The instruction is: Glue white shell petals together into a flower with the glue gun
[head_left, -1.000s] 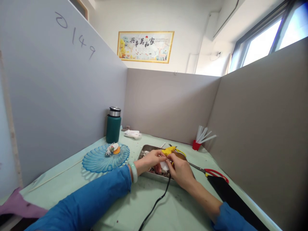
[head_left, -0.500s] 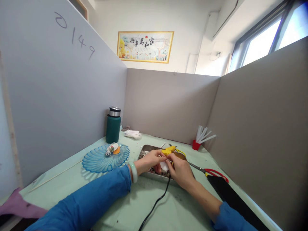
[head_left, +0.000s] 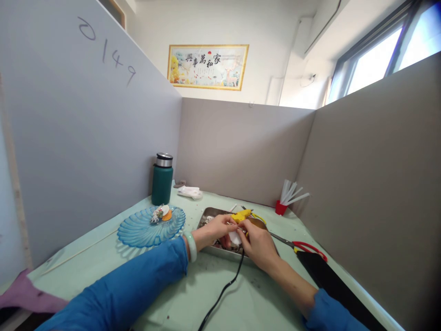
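Note:
Over the metal tray (head_left: 220, 251), both hands meet with fingertips pinched together. My left hand (head_left: 217, 228), with a pale bangle (head_left: 190, 246) at its wrist, is closed at the fingertips on a small white piece (head_left: 235, 237). From the other side my right hand (head_left: 257, 240) pinches the same piece, whose kind I cannot make out. Just beyond the fingers a yellow glue gun (head_left: 241, 215) lies across the tray, partly covered by the hands. A black cord (head_left: 225, 288) runs from under my right hand toward the front edge.
On the left a blue glass plate (head_left: 138, 231) holds a few small ornaments (head_left: 161, 214), near a green bottle (head_left: 162, 184). To the right are red-handled scissors (head_left: 311, 248), a black strip (head_left: 330, 285) and a red cup (head_left: 281, 208) of glue sticks. Grey partitions enclose the table.

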`<action>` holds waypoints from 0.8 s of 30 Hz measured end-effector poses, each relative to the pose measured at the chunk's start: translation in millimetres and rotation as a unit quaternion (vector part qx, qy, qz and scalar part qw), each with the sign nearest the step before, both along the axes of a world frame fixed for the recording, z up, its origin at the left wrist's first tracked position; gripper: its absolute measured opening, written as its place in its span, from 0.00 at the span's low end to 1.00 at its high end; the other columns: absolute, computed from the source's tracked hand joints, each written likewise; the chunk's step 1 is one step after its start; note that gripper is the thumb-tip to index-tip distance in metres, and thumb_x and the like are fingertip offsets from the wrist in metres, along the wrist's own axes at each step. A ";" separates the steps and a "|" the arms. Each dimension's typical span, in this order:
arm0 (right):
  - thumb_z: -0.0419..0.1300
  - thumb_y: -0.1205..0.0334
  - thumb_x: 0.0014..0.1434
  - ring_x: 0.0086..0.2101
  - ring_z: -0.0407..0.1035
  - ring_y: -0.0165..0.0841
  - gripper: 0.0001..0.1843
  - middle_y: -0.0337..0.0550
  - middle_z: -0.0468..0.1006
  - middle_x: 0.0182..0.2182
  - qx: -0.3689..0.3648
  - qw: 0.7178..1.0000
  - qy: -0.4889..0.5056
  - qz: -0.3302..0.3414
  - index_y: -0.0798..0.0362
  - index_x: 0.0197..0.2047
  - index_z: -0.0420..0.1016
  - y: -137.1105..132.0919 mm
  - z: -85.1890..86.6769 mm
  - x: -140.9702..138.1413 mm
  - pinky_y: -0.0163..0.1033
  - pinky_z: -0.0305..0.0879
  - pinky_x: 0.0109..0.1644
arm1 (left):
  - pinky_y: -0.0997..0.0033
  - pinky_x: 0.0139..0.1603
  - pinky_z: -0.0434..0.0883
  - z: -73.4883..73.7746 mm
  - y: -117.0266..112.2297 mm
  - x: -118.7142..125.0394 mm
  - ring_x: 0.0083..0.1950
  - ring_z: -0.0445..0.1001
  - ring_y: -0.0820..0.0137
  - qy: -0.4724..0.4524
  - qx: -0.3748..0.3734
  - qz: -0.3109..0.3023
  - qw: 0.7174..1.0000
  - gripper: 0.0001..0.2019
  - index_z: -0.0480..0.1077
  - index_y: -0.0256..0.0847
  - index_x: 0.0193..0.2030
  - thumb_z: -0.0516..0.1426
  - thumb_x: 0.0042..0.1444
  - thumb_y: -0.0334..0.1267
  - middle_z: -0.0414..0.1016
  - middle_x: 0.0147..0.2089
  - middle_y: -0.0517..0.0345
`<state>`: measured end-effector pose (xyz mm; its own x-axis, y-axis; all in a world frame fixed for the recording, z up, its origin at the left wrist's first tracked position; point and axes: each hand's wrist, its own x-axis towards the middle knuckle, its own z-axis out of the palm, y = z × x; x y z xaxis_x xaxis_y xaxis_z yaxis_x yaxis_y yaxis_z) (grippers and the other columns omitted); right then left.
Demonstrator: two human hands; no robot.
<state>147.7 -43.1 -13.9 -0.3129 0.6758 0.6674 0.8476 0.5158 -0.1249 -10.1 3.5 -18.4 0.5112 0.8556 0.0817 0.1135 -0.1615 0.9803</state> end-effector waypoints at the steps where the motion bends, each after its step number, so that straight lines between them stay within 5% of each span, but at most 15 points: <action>1: 0.47 0.57 0.59 0.26 0.66 0.29 0.11 0.39 0.73 0.26 0.001 1.000 -0.001 -0.001 0.51 0.37 0.67 0.1 -0.1 0.1 0.31 0.53 0.29 | 0.79 0.15 0.63 0.7 -0.6 0.0 0.15 0.67 0.73 -0.001 0.001 -0.001 1.000 0.21 0.63 0.36 0.39 0.55 0.47 0.52 0.66 0.15 0.61; 24: 0.46 0.58 0.60 0.27 0.67 0.30 0.11 0.40 0.73 0.27 -0.004 1.000 -0.004 0.006 0.52 0.38 0.67 0.2 -0.3 -0.1 0.32 0.53 0.29 | 0.79 0.16 0.63 1.1 -0.8 -0.9 0.15 0.67 0.73 0.008 -0.006 -0.001 1.000 0.21 0.62 0.36 0.40 0.55 0.47 0.52 0.66 0.15 0.61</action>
<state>147.7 -42.9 -14.2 -0.3265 0.6767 0.6599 0.8421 0.5254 -0.1220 -11.0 2.8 -17.3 0.5146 0.8551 0.0634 0.1288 -0.1502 0.9802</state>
